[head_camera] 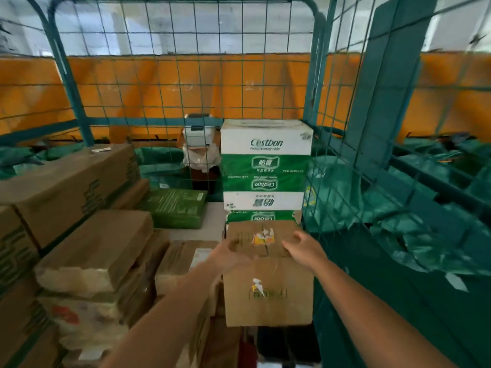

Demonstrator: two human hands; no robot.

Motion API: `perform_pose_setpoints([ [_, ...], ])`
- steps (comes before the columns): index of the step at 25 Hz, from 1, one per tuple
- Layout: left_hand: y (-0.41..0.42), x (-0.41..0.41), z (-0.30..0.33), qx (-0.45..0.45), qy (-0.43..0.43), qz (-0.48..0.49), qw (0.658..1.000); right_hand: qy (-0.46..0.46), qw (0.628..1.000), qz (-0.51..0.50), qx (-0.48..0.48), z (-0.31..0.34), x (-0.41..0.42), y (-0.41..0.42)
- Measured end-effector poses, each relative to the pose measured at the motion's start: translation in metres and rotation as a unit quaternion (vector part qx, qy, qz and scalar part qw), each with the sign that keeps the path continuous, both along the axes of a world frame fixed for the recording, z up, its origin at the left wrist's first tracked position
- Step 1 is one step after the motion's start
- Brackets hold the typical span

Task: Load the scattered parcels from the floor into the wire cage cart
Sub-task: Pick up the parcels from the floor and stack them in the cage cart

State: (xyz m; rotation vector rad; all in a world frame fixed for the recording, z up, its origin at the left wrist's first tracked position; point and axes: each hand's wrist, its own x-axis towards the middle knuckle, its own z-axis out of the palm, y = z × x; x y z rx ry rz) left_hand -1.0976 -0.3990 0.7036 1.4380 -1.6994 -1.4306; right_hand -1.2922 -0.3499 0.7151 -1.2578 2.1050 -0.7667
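A brown cardboard box (268, 288) with torn label scraps stands inside the green wire cage cart (313, 83), against its right wall. My left hand (228, 254) rests on the box's top left, fingers curled at its top. My right hand (303, 248) is at the top right edge with loosely curled fingers; whether it touches the box is unclear through the blur. Behind the box rises a stack of white-and-green water cartons (265, 166).
Long brown cartons (69, 176) and smaller brown boxes (98, 251) fill the cart's left side. A flat green parcel (175, 208) lies further back. Green sacks (414, 208) lie outside the right wall. An orange barrier (186, 83) runs behind.
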Motion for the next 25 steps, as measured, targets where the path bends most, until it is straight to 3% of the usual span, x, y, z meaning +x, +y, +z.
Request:
perform_pose_setpoints([
  [3, -0.067, -0.020, -0.006, 0.021, 0.018, -0.025, 0.999, 0.026, 0.999, -0.020, 0.013, 0.003, -0.016, -0.054],
  [7, -0.138, -0.047, -0.027, 0.022, -0.018, -0.056, 0.998, 0.041, 0.998, -0.030, 0.033, -0.006, -0.039, -0.109],
  [11, -0.170, -0.084, -0.040, -0.001, -0.027, -0.058, 0.998, 0.029, 0.997, -0.050, 0.056, -0.027, -0.071, -0.150],
  [18, -0.224, -0.160, -0.077, -0.063, -0.002, -0.028, 0.998, 0.124, 0.987, 0.008, 0.106, -0.069, -0.136, -0.221],
  [22, -0.244, -0.184, -0.107, -0.038, -0.121, -0.111, 0.986, 0.183, 0.965, 0.036, 0.187, -0.112, -0.148, -0.238],
  [25, -0.262, -0.193, -0.109, 0.009, -0.142, -0.124, 0.982, 0.177, 0.964, 0.030, 0.195, -0.117, -0.156, -0.250],
])
